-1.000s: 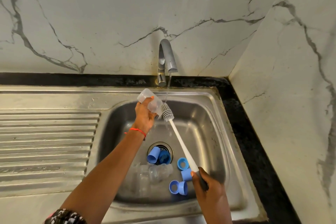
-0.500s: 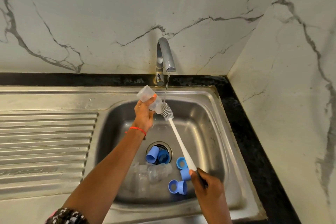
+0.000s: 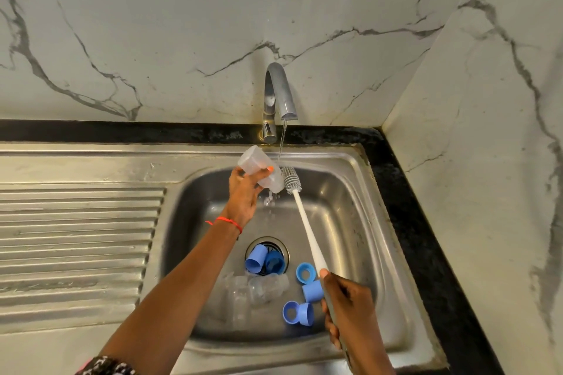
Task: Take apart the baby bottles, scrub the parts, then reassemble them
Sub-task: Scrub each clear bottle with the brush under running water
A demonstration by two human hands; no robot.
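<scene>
You held the clear bottle point(image 3: 259, 169) in your left hand point(image 3: 243, 195), fingers and thumb curled round its body, up near the back edge of the sink point(image 3: 350, 179) basin. It was tilted with its mouth pointing down and toward the right, which looked meant to let the water drain; drops were falling from the mouth into the basin. The thin stream from the tap point(image 3: 278, 94) ran down just beside the bottle's mouth, so rinsing and scrubbing could be done in one spot.

Your right hand point(image 3: 347, 304) was wrapped tightly round the grey grip of the bottle brush point(image 3: 304, 222), near the front right corner of the basin. Gripping it at the far end gave you the whole long white shaft to reach with. The grey bristle head sat right beside the bottle's mouth, touching or nearly so; I could not tell which. It was outside the bottle, not in it.

The other parts lay in the bottom of the basin, seemingly left there to wait their turn: a blue cap point(image 3: 256, 257) and a darker ring on the drain point(image 3: 267, 256), more blue rings and caps point(image 3: 299, 313) toward the front right, and clear bottles point(image 3: 259, 286) on their sides in front of the drain. Nothing looked reassembled yet.
</scene>
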